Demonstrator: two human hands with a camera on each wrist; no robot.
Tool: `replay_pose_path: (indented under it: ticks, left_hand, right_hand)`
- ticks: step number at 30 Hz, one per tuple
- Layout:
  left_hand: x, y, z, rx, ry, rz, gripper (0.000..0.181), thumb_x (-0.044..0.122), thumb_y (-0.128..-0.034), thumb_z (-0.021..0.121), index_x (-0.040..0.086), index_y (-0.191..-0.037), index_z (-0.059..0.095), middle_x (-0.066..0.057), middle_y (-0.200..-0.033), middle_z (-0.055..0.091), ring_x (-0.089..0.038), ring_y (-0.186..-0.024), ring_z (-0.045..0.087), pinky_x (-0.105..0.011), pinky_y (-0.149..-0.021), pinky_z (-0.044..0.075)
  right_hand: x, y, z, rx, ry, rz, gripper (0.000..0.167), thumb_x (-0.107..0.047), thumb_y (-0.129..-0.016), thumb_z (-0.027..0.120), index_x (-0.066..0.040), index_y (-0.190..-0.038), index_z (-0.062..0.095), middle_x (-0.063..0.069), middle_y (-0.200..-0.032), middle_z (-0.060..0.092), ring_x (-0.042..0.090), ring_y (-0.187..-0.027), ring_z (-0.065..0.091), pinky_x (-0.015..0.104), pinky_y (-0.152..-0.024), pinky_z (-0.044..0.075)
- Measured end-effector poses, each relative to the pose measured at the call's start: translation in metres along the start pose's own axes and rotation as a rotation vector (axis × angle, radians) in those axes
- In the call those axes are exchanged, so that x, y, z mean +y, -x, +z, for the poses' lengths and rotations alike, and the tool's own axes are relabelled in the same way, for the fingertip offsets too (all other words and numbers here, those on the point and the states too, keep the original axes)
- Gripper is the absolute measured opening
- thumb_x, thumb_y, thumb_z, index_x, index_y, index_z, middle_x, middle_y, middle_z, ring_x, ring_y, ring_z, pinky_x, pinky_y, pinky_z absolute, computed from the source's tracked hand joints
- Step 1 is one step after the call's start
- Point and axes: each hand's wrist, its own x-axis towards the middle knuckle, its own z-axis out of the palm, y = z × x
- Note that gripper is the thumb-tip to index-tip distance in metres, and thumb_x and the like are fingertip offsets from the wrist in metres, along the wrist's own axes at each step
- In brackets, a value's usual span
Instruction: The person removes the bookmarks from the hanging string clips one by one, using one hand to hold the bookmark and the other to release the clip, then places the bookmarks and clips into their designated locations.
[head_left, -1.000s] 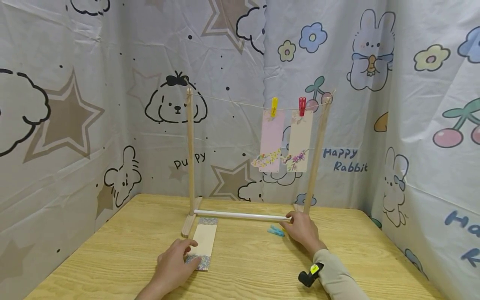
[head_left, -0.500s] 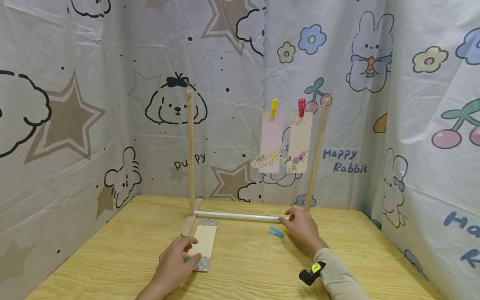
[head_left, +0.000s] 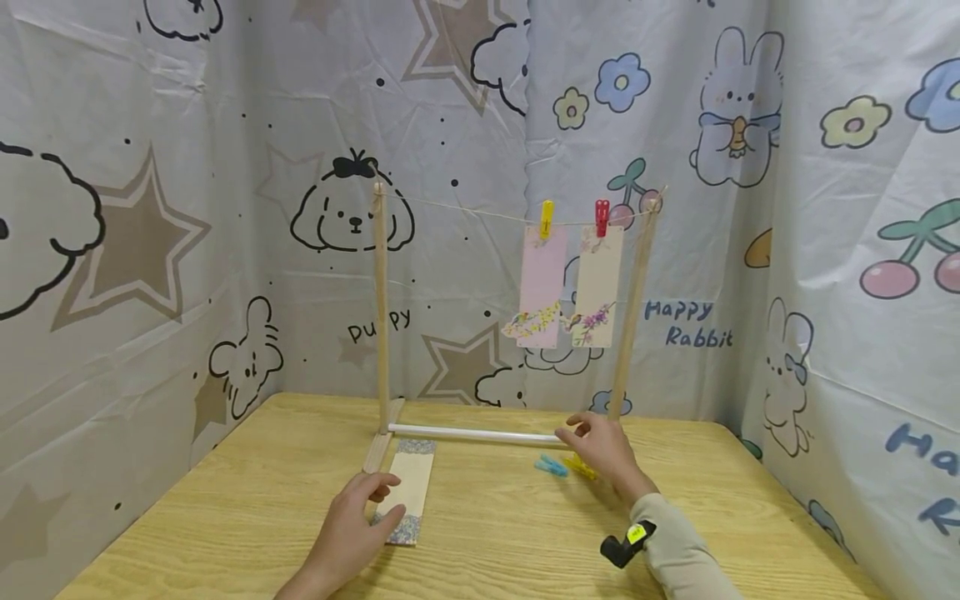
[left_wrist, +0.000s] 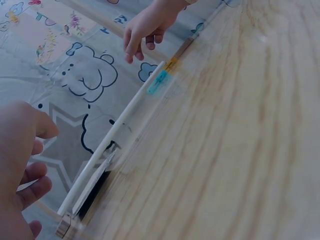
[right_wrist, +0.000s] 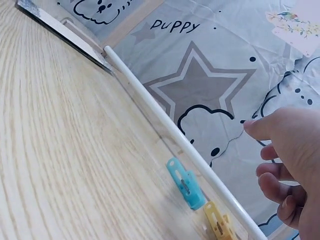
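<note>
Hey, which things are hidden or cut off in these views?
Head view: the right end of the white rod, hidden by the right hand.
Head view: the lower left corner of the patterned card, covered by the left hand.
Right wrist view: part of the pink card, cut off at the upper right.

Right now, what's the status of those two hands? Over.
Left hand empty, near bordered card. Right hand empty, near yellow clothespin, blue clothespin. White rod behind, possibly in the way.

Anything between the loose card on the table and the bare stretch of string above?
Only the white rod, running low just beyond the far end of the card. Lifted over that, the card would likely reach the string unobstructed.
</note>
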Motion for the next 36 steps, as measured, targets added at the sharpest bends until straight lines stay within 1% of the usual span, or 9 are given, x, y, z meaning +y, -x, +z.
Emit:
replay_pose_path:
  ticks: [4, 9, 13, 17, 20, 24, 27, 32, 36]
  left_hand:
    - [0.0, -0.003, 0.002, -0.007, 0.033, 0.006, 0.028, 0.007, -0.0916, 0.078, 0.006, -0.118, 0.069, -0.005, -0.109, 0.062, -0.028, -0.102, 0.057, -0.05, -0.09, 0.048]
    - [0.004, -0.012, 0.007, 0.003, 0.039, 0.054, 0.029, 0.008, -0.0916, 0.078, 0.009, -0.119, 0.069, -0.003, -0.111, 0.063, -0.03, -0.104, 0.057, -0.054, -0.091, 0.048]
    - [0.01, -0.02, 0.01, 0.004, 0.044, 0.081, 0.029, 0.008, -0.0918, 0.078, 0.011, -0.12, 0.069, 0.001, -0.111, 0.062, -0.032, -0.105, 0.058, -0.056, -0.092, 0.047]
    - [0.013, -0.026, 0.013, 0.007, 0.039, 0.097, 0.031, 0.005, -0.0913, 0.078, 0.009, -0.12, 0.068, 0.001, -0.11, 0.061, -0.031, -0.104, 0.057, -0.057, -0.092, 0.047]
    - [0.013, -0.032, 0.014, 0.014, 0.03, 0.107, 0.032, 0.006, -0.0912, 0.078, 0.009, -0.121, 0.068, 0.001, -0.108, 0.061, -0.025, -0.102, 0.057, -0.055, -0.09, 0.048]
    - [0.018, -0.041, 0.011, 0.011, 0.023, 0.126, 0.032, 0.006, -0.0915, 0.078, 0.009, -0.122, 0.069, 0.002, -0.107, 0.061, -0.019, -0.1, 0.056, -0.05, -0.089, 0.05]
    - [0.022, -0.048, 0.009, 0.004, 0.027, 0.132, 0.033, 0.005, -0.0921, 0.078, 0.009, -0.124, 0.068, 0.002, -0.107, 0.06, -0.019, -0.101, 0.056, -0.048, -0.089, 0.049]
    - [0.027, -0.061, 0.009, -0.005, 0.025, 0.136, 0.04, 0.009, -0.0943, 0.076, 0.009, -0.133, 0.064, 0.0, -0.109, 0.058, -0.021, -0.102, 0.056, -0.046, -0.088, 0.049]
    - [0.033, -0.073, 0.009, -0.005, 0.027, 0.138, 0.046, 0.011, -0.095, 0.075, 0.01, -0.138, 0.06, -0.003, -0.111, 0.057, -0.027, -0.104, 0.057, -0.046, -0.085, 0.05]
  right_hand:
    - [-0.006, -0.002, -0.004, 0.009, -0.042, -0.002, 0.039, -0.037, -0.096, 0.076, -0.004, -0.118, 0.075, 0.003, -0.094, 0.069, 0.021, -0.084, 0.061, 0.039, -0.074, 0.052]
    - [-0.014, -0.003, -0.01, 0.019, -0.076, -0.042, 0.038, -0.035, -0.096, 0.076, -0.003, -0.117, 0.075, 0.005, -0.095, 0.07, 0.022, -0.085, 0.063, 0.037, -0.071, 0.052]
    - [-0.019, -0.002, -0.015, 0.009, -0.079, -0.047, 0.038, -0.035, -0.096, 0.076, -0.003, -0.117, 0.075, 0.004, -0.095, 0.07, 0.021, -0.086, 0.063, 0.035, -0.07, 0.052]
    - [-0.023, -0.002, -0.02, -0.012, -0.071, -0.06, 0.04, -0.036, -0.097, 0.075, -0.002, -0.118, 0.074, 0.005, -0.097, 0.07, 0.021, -0.088, 0.064, 0.035, -0.069, 0.052]
    - [-0.025, -0.003, -0.026, -0.03, -0.079, -0.068, 0.038, -0.034, -0.098, 0.074, -0.002, -0.118, 0.074, 0.006, -0.098, 0.07, 0.021, -0.085, 0.063, 0.035, -0.067, 0.052]
    - [-0.025, -0.006, -0.032, -0.038, -0.07, -0.052, 0.039, -0.036, -0.098, 0.073, -0.003, -0.119, 0.074, 0.006, -0.098, 0.069, 0.02, -0.083, 0.062, 0.035, -0.065, 0.051]
    - [-0.026, -0.008, -0.036, -0.031, -0.056, -0.047, 0.039, -0.036, -0.098, 0.074, -0.003, -0.12, 0.074, 0.005, -0.097, 0.07, 0.02, -0.083, 0.062, 0.036, -0.066, 0.051]
    - [-0.026, -0.011, -0.043, -0.013, -0.04, -0.074, 0.036, -0.033, -0.098, 0.074, -0.003, -0.118, 0.075, 0.004, -0.095, 0.07, 0.02, -0.083, 0.064, 0.039, -0.07, 0.053]
    - [-0.027, -0.012, -0.048, -0.024, -0.031, -0.101, 0.038, -0.034, -0.099, 0.072, -0.002, -0.118, 0.074, 0.004, -0.093, 0.07, 0.02, -0.082, 0.063, 0.039, -0.069, 0.053]
